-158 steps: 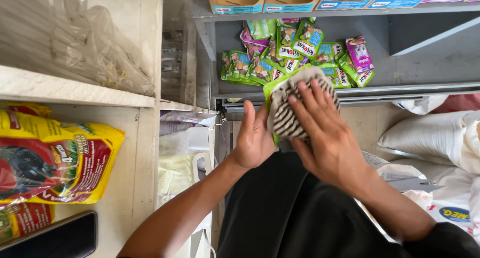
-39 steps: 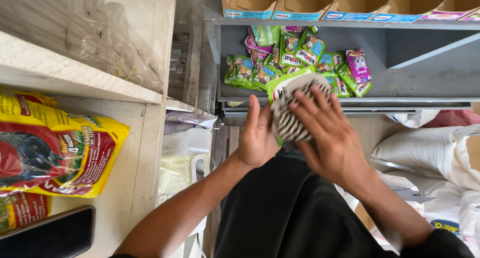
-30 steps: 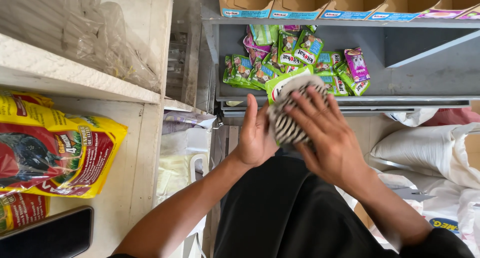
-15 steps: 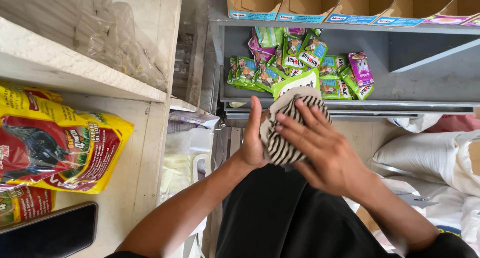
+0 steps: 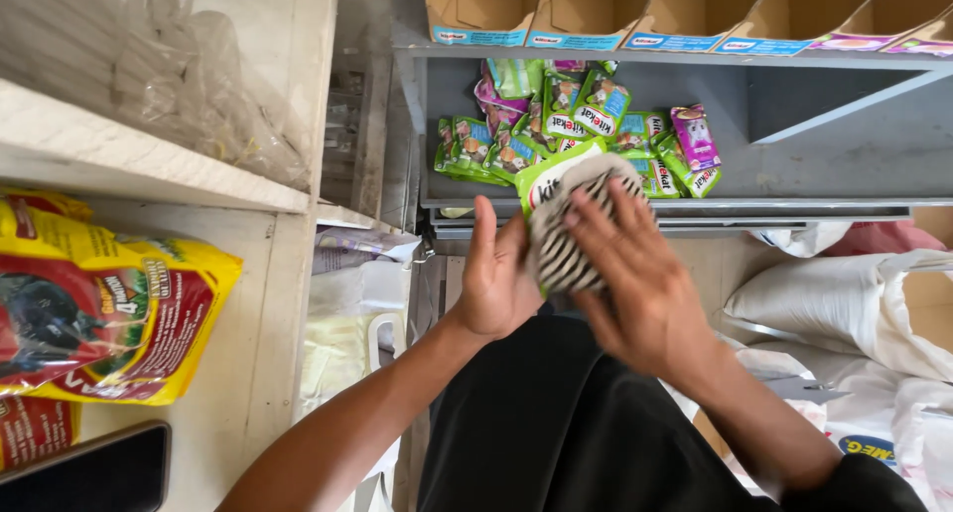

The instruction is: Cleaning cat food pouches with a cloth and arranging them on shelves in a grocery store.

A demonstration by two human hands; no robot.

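View: looking down from the head at two bare hands held in front of a grey metal shelf [image 5: 844, 164].
Left hand [image 5: 493, 279]: open, fingers straight and pointing up, palm pressed against the left side of a green pouch [image 5: 544, 179]; it steadies the pouch without curling round it.
Right hand [image 5: 635, 284]: fingers spread, laid flat over a black-and-white striped cloth [image 5: 568, 242], pressing it onto the pouch; not closed into a fist.
Pouch: held upright between the palms, just in front of the shelf edge; only its green top and left edge show above the cloth.
Handling: the pouch looks light, thin and floppy, with a glossy skin that would likely slip; best held flat between palms or pinched at a sealed edge. The cloth looks soft and limp.
Shelf: a loose heap of pouches [image 5: 556, 135], green and purple, lies at the back.
Above: a row of open cardboard boxes [image 5: 556, 10].
Left: a yellow and red bag [image 5: 99, 303] on a pale wooden shelf.
Right: white sacks [image 5: 854, 303] low down.
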